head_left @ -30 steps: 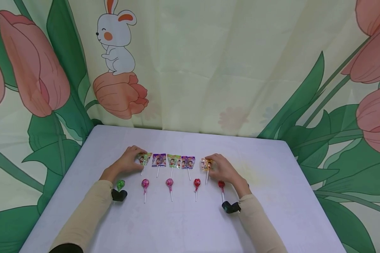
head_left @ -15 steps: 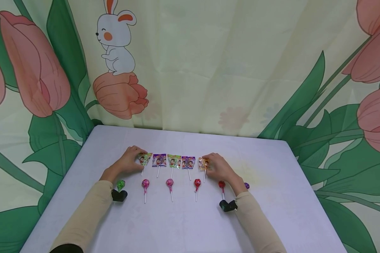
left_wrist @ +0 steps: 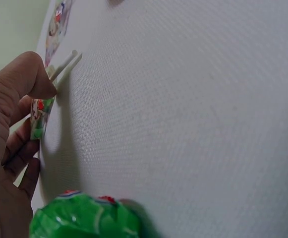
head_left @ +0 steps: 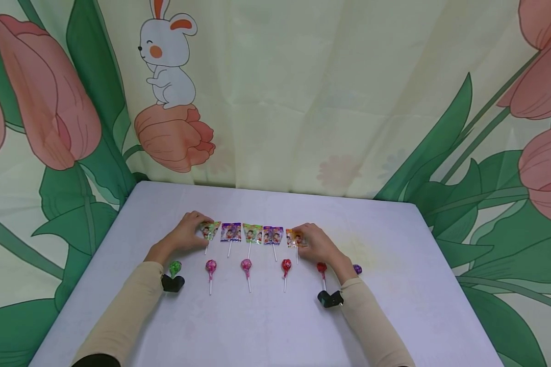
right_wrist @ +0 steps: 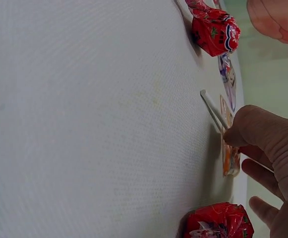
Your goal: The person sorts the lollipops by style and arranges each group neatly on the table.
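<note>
At the left end of a row of flat-wrapped lollipops, my left hand pinches the green-wrapped one; the left wrist view shows thumb and fingers of the left hand on the green wrapper. At the row's right end my right hand pinches an orange-wrapped lollipop, its white stick toward me. In the right wrist view, the right hand has its thumb at the orange wrapper. Between them lie purple, green and purple packets.
Nearer me is a row of round lollipops: green, pink, pink, red and red. A purple one shows beside my right wrist. A printed curtain hangs behind the white table.
My right hand has moved slightly left with the orange-wrapped lollipop, closer to the purple packet. The purple round lollipop has come into view by the right wrist. My left hand has stayed in place.
</note>
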Tool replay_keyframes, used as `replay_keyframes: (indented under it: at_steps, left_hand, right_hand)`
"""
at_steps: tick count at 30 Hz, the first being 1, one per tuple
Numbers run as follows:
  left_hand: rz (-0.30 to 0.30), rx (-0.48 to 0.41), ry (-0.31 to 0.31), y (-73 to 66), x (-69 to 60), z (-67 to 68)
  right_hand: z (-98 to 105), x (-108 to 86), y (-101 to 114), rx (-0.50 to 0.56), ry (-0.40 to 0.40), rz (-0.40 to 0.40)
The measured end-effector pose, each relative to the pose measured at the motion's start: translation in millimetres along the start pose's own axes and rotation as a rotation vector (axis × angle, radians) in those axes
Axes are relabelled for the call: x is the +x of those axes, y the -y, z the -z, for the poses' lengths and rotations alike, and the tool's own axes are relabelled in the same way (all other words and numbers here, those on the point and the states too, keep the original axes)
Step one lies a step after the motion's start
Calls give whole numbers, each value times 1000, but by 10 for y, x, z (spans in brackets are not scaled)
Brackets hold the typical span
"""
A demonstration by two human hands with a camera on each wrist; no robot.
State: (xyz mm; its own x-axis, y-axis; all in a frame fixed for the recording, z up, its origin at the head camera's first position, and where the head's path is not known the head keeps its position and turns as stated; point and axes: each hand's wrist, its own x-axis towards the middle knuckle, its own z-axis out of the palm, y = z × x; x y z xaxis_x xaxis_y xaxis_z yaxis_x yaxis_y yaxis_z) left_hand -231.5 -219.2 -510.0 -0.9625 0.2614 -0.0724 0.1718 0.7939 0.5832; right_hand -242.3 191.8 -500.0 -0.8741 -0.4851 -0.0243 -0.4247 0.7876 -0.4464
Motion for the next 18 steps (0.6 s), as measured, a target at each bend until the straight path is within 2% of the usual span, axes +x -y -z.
replay_keyframes:
  at_steps: [12,18]
  left_hand:
    - [3,0,1,-6,0,-3]
    - [-11,-3,1,2,4,0]
  right_hand:
    - [-2,-1,-5,9,7,-9]
    - [-10,-20,32,22,-33,-20]
